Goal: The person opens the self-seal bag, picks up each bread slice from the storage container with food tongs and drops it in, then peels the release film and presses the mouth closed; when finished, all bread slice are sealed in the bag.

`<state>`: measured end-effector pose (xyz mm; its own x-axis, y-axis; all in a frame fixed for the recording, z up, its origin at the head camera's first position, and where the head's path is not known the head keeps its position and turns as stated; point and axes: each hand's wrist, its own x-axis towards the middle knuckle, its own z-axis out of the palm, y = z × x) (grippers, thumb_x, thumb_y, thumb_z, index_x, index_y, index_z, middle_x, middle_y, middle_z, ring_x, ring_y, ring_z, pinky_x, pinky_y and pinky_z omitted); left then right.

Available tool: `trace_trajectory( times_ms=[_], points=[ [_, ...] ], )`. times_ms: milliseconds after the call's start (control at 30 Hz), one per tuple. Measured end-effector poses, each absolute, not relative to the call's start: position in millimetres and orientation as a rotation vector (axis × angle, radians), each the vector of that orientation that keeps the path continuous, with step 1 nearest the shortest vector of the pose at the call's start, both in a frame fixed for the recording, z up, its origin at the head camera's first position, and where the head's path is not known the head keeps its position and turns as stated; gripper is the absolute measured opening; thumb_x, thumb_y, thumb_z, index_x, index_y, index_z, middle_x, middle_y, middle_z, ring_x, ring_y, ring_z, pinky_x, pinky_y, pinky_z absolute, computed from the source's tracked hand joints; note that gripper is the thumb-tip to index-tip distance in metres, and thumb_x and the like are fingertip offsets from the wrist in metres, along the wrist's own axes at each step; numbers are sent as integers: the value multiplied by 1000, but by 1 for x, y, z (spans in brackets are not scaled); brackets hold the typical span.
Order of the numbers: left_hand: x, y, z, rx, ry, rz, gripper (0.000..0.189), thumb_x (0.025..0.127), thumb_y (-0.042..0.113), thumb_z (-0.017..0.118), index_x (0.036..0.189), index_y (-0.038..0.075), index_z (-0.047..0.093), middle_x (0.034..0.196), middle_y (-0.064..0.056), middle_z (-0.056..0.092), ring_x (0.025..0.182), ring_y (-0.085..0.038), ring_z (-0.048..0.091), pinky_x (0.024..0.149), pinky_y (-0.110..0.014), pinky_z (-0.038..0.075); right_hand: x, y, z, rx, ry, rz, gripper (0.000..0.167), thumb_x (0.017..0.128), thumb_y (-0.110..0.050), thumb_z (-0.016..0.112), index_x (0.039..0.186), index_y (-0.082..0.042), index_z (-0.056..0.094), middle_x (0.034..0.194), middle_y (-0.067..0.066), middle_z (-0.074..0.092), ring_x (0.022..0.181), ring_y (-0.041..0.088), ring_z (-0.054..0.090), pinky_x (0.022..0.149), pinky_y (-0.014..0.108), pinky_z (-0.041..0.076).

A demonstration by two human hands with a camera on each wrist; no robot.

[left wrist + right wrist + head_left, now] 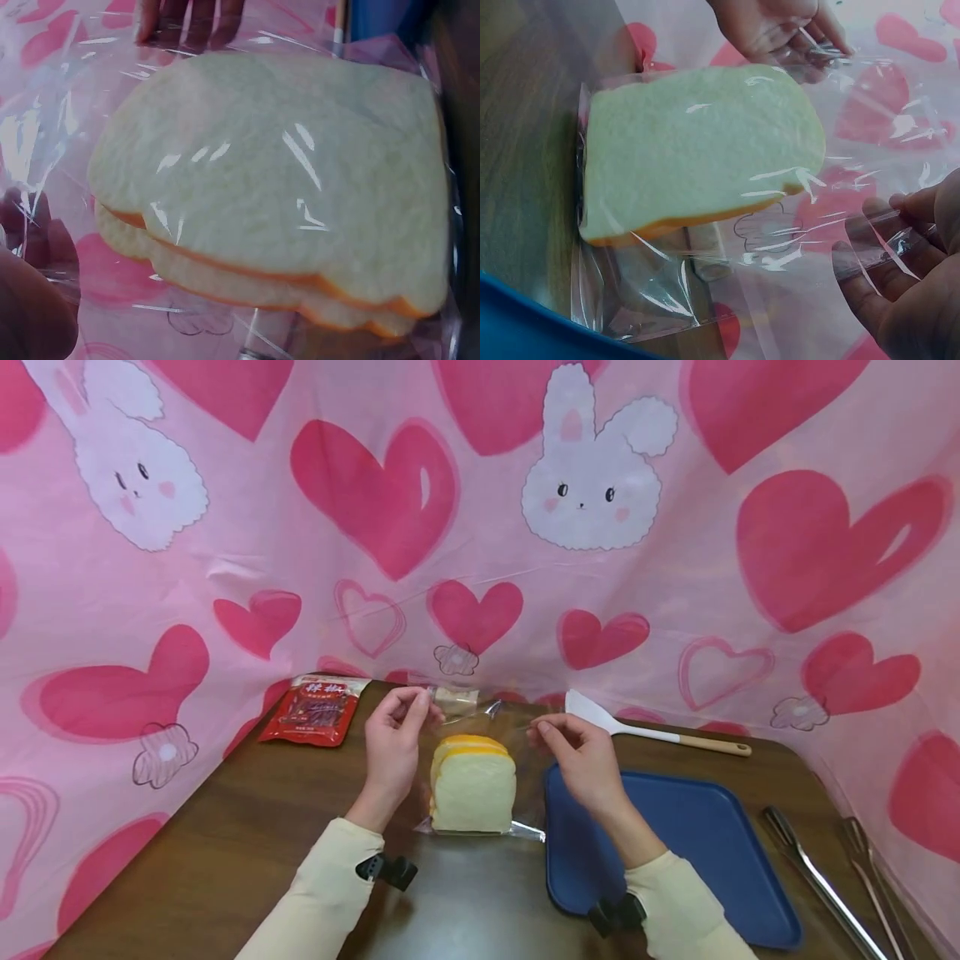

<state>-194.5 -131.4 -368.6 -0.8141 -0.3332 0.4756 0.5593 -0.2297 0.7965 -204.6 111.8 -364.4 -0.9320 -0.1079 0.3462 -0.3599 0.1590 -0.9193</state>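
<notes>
Slices of white bread with orange-brown crusts stand stacked inside a clear plastic bag, held upright above the table. My left hand pinches the bag's upper left edge between thumb and fingers. At the upper right edge, my right hand pinches the film the same way. In the left wrist view, two bread slices show through the shiny film, one offset behind the other. The right wrist view has the bag with slack film beside the bread.
A red packet lies at the back left. Behind the bag is a small clear container. To the right are a white spatula with a wooden handle, a blue tray and metal tongs.
</notes>
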Motion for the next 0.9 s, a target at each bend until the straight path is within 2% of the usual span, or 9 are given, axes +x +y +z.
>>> trace_trajectory(
  times_ms=[167, 400, 533, 633, 733, 900],
  points=[
    [-194, -131, -366, -226, -1449, -2136, 7, 103, 7, 68, 103, 6, 74, 85, 1, 79, 79, -13, 78, 81, -32, 65, -209, 115, -365, 425, -2255, 1841, 19, 103, -9, 67, 113, 6, 75, 103, 25, 78, 84, 11, 77, 83, 24, 63],
    [-193, -129, -364, -188, -1409, -2200, 11, 101, 8, 71, 107, 2, 77, 92, 0, 83, 84, -15, 81, 80, -33, 66, -201, 108, -356, 368, -1920, 1544, 19, 95, -7, 77, 111, 2, 73, 98, 16, 74, 83, 3, 66, 75, 13, 56],
    [-190, -128, -363, -171, -1408, -2179, 16, 101, 5, 71, 112, -5, 76, 93, 1, 83, 86, -15, 81, 80, -33, 66, -193, 90, -337, 593, -1611, 1204, 20, 87, 1, 79, 104, 6, 71, 92, 18, 69, 79, 16, 61, 71, 17, 51],
    [-188, -125, -361, -203, -1420, -2154, 23, 100, 3, 71, 118, -10, 73, 96, 1, 83, 88, -15, 81, 83, -34, 66, -189, 72, -321, 820, -1572, 1003, 21, 83, 3, 82, 102, 4, 75, 89, 17, 68, 72, 22, 60, 64, 22, 51],
    [-187, -122, -360, -248, -1439, -2129, 27, 99, 1, 71, 122, -11, 71, 98, 1, 83, 89, -13, 81, 84, -34, 65, -187, 55, -310, 984, -1672, 861, 24, 82, -1, 86, 105, 0, 79, 90, 14, 70, 69, 20, 64, 61, 25, 58],
    [-185, -117, -360, -378, -1470, -2054, 29, 98, -7, 68, 124, -18, 67, 96, 10, 81, 89, -6, 78, 82, -29, 65, -190, 37, -300, 1097, -1826, 703, 31, 84, -10, 89, 113, -5, 80, 96, 10, 70, 71, 17, 67, 66, 27, 62]
  ],
)
